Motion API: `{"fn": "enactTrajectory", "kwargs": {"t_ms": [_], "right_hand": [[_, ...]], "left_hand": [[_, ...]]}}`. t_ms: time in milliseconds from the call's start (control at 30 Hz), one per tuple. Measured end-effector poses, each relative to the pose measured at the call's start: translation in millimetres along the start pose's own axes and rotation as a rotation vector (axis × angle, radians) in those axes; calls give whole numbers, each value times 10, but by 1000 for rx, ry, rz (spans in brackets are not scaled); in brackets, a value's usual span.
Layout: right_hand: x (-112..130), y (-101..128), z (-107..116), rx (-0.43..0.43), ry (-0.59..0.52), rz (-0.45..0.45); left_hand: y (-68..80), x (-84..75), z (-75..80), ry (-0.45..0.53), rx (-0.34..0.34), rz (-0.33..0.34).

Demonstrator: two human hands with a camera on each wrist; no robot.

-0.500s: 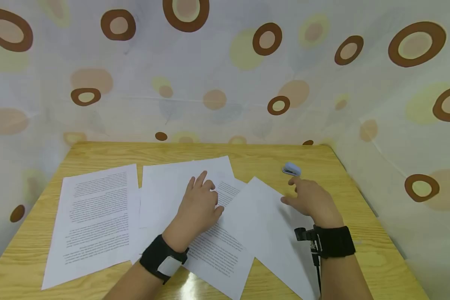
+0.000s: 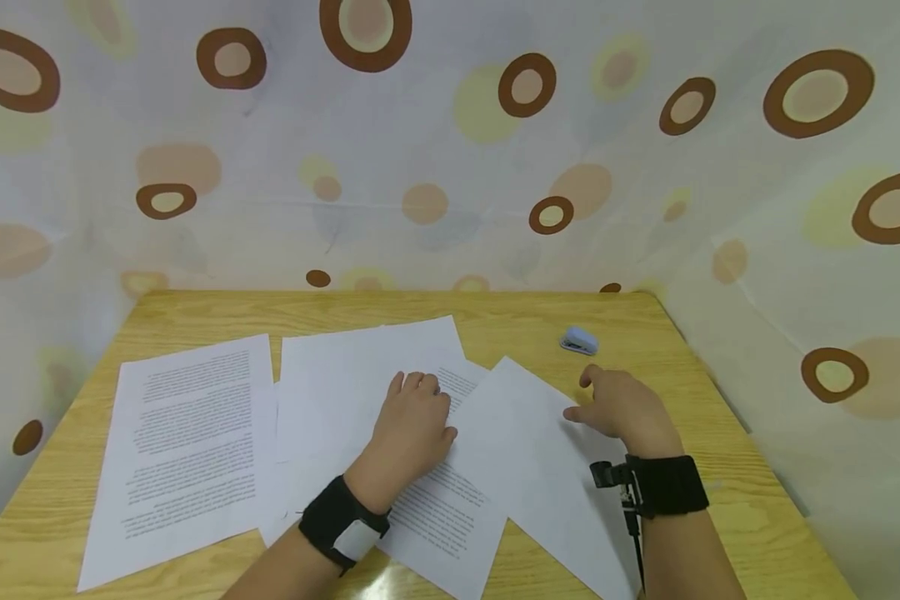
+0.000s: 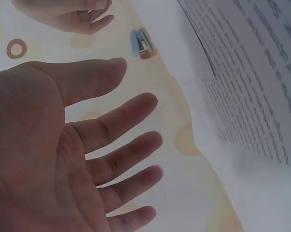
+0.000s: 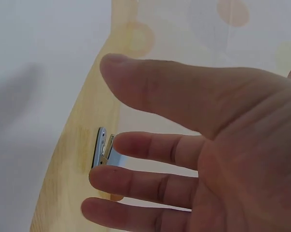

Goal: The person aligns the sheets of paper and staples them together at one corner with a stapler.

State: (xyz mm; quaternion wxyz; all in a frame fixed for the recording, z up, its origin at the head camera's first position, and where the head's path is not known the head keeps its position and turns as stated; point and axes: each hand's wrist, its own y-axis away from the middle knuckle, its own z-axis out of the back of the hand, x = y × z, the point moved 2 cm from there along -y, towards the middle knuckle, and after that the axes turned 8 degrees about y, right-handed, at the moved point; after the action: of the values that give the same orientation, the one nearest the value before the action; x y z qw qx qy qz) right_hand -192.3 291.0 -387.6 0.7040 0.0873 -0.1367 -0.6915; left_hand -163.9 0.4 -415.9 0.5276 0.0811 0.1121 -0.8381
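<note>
Head view: wooden table (image 2: 195,312) with several paper sheets spread across it. Left hand (image 2: 412,421) lies palm down on the overlapping sheets in the middle, fingers fairly straight, gripping nothing. It rests where a blank sheet (image 2: 345,375) meets a printed sheet (image 2: 438,508). Another printed sheet (image 2: 187,442) lies at the left, apart from the hand. A tilted blank sheet (image 2: 540,467) lies to the right, overlapping the middle printed one. Right hand (image 2: 618,404) sits at that sheet's far right edge, fingers loosely bent, holding nothing. Small light-blue stapler (image 2: 579,341) on bare table just beyond the right hand, near the far right corner, not touched. Black wrist straps on both arms. Patterned curtain (image 2: 450,150) with brown rings behind and to the right of the table.

Left wrist view: left hand (image 3: 77,154) palm visible, fingers spread and straight, empty. Printed sheet (image 3: 251,77) at right. Stapler (image 3: 143,43) farther off, with the right hand (image 3: 73,14) at top edge beside it.

Right wrist view: right hand (image 4: 193,164) relaxed, fingers slightly bent, thumb extended, nothing grasped. Stapler (image 4: 104,150) seen past the fingertips, on the table; contact not evident. Blank sheet (image 4: 34,96) at left.
</note>
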Motion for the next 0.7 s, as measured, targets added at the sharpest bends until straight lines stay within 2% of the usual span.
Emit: {"fn": "enactTrajectory", "kwargs": {"t_ms": [400,700], "right_hand": [[-29,10,-34,-19,15,-15],[-70,-24,-146,-26,25,-19]], "left_hand": [[-7,-94,-75,-9,57,89],[-25,-147,-123,-9,81,147]]}}
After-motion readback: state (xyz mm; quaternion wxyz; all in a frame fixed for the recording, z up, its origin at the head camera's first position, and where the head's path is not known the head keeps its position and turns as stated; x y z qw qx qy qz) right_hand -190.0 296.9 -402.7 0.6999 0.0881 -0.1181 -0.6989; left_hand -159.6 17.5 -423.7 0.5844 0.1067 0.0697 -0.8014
